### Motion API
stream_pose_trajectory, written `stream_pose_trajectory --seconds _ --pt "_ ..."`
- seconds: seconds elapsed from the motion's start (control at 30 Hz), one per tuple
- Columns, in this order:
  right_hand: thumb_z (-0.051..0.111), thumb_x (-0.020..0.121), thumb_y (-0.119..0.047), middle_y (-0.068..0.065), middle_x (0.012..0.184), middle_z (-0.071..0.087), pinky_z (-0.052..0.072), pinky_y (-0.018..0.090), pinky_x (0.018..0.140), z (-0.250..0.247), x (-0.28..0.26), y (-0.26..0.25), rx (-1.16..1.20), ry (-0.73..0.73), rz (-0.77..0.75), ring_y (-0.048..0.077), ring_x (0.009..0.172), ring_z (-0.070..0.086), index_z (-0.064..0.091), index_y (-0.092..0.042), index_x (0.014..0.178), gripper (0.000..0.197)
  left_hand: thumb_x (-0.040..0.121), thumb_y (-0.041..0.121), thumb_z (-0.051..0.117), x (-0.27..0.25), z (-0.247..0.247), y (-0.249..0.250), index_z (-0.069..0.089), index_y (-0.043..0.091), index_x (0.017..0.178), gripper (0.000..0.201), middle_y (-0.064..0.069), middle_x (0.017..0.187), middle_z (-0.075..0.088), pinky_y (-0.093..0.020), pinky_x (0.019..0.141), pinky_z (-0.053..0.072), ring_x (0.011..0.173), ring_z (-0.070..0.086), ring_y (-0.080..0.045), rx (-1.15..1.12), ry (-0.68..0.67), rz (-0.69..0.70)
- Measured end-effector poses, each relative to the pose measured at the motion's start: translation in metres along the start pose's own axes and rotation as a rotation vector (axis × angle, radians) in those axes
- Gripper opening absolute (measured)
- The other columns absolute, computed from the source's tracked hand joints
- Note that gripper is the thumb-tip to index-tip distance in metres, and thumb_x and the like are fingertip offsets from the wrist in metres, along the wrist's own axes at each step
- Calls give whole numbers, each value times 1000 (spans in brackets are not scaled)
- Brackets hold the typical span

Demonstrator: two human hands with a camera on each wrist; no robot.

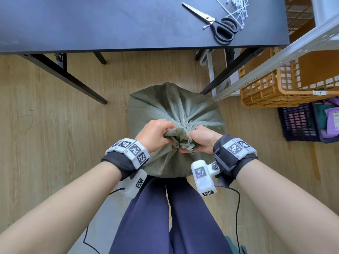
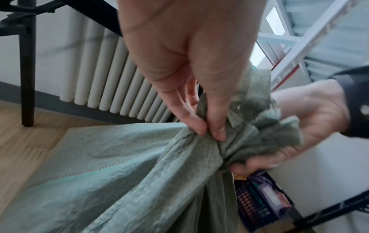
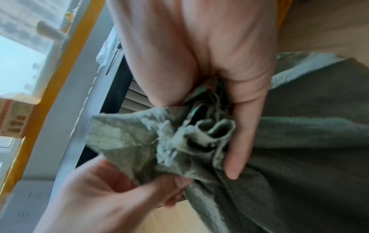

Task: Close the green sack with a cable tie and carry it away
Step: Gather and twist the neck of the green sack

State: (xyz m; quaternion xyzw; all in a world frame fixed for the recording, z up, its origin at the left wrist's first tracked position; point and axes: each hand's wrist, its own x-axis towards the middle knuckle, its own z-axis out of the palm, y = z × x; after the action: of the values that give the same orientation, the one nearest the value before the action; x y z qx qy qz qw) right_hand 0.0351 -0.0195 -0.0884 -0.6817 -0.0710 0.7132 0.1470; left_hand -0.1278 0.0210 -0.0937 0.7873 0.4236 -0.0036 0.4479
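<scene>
While the big green woven sack (image 1: 174, 114) is standing on the wooden floor (image 1: 55, 125) right in front of the person's legs, its top is being bunched into a tight neck. Both hands are squeezing that neck from either side. The left hand (image 1: 156, 134) is pinching the folds with its fingertips (image 2: 199, 126), and the right hand (image 1: 201, 140) is wrapping around the crumpled end, so each grip is clamped on the cloth. They are probably holding it this way so the mouth is staying small enough for a tie to go around it.

No tie is on the neck yet, so the closing step is not done. The thin white plastic cable ties (image 1: 236, 8) are lying in a loose pile on the dark counter (image 1: 110, 21), well apart from the sack, just beside the black-handled scissors (image 1: 220, 26). One hand will likely need to let go and reach up for a tie while the other is keeping the neck shut.
</scene>
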Motion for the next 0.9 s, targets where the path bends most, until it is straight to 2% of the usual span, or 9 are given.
stream_pose_trajectory --seconds 0.07,0.2,0.33,0.43,0.5,0.6,0.7,0.77,0.9 --pt "62 86 -3 18 82 61 58 40 71 -2 0 2 -151 92 -79 25 68 62 55 3 87 9 73 11 74 7 -1 3 66 12 95 24 -6 91 67 -34 76 48 85 61 -25 -28 23 -29" --pt "73 78 -19 13 77 61 57 44 72 -3 4 4 -370 307 -216 27 72 62 56 -7 74 21 75 9 73 13 3 10 52 14 106 38 -4 93 62 -34 74 47 79 57 -22 -32 21 -47" --pt "78 71 -28 15 80 66 59 50 72 -3 3 2 -295 411 -271 30 81 69 54 -10 69 30 73 5 71 18 7 9 53 14 86 24 -4 83 66 -37 74 51 76 62 -24 -103 142 -127" --pt "69 81 -12 16 85 64 61 38 59 -4 -1 -1 -113 356 -270 27 76 67 52 -12 73 19 73 -3 67 18 12 9 66 11 80 16 -9 83 73 -36 84 56 82 70 -20 -273 198 -169" --pt "63 85 -4 15 83 63 59 31 55 -4 -6 -3 -11 307 -273 24 71 65 58 -8 76 11 74 -9 62 14 16 11 69 8 93 27 -9 95 73 -30 92 53 92 70 -19 -374 149 -145" --pt "59 88 -5 21 94 64 60 34 62 -6 -10 -6 105 263 -269 28 81 65 62 1 94 9 72 -6 67 5 19 13 55 13 124 57 -1 115 65 -16 95 42 110 61 -15 -343 -16 -92" --pt "56 90 -6 23 98 64 59 37 72 -6 -10 -10 111 212 -256 29 84 65 59 0 99 11 64 15 82 6 22 12 37 19 140 88 2 136 54 -22 99 38 122 51 -14 -127 -59 -28" --pt "55 90 -8 21 97 63 58 39 76 -5 -11 -12 69 205 -257 28 82 65 56 -1 100 12 65 19 82 11 25 12 41 16 137 83 -1 137 53 -29 100 41 123 51 -19 -93 5 6" --pt "58 87 -12 12 104 65 54 39 88 -16 -13 -10 -37 133 -282 21 92 62 61 -3 113 27 80 19 71 24 25 9 57 10 122 45 -6 125 56 -40 89 46 108 58 -28 -10 67 26"
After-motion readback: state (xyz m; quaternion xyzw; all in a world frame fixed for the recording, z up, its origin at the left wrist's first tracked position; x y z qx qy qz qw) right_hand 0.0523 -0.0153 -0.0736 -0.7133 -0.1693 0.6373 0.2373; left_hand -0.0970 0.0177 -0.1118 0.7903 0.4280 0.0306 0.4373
